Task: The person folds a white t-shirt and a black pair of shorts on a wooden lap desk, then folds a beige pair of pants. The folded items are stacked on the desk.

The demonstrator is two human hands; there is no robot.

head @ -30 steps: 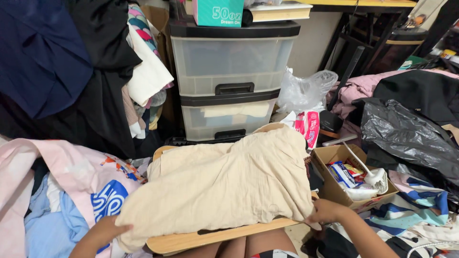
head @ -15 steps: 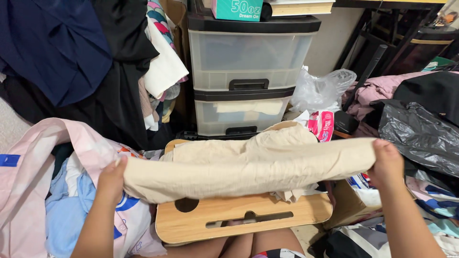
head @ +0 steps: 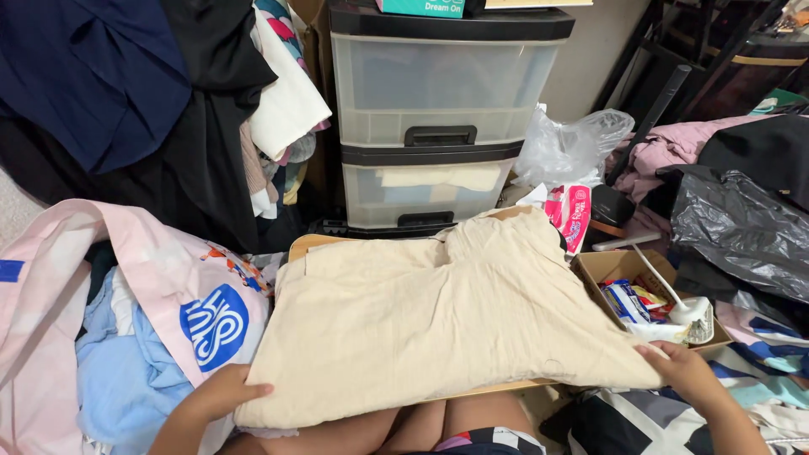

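Nearest, the left hand (head: 221, 394) grips the near left corner of the cream garment (head: 430, 320), fingers curled over its edge, while the right hand (head: 683, 371) pinches the near right corner with fingers closed on the cloth. The garment lies spread flat across the wooden lap tray (head: 308, 246) (only a far left corner and a thin near strip of the board show), covering the person's knees. Left of it sits a pink bag (head: 160, 278) with a blue round mark, pale blue cloth spilling from it. Just right of the garment stands an open cardboard box (head: 619, 263) holding packets and a white brush. Further right lies a black plastic sack (head: 742, 232). Beyond the tray stands a clear plastic drawer unit (head: 438, 118) with black trim, dark clothes (head: 109, 93) hanging to its left and a clear plastic bag (head: 569, 147) to its right.
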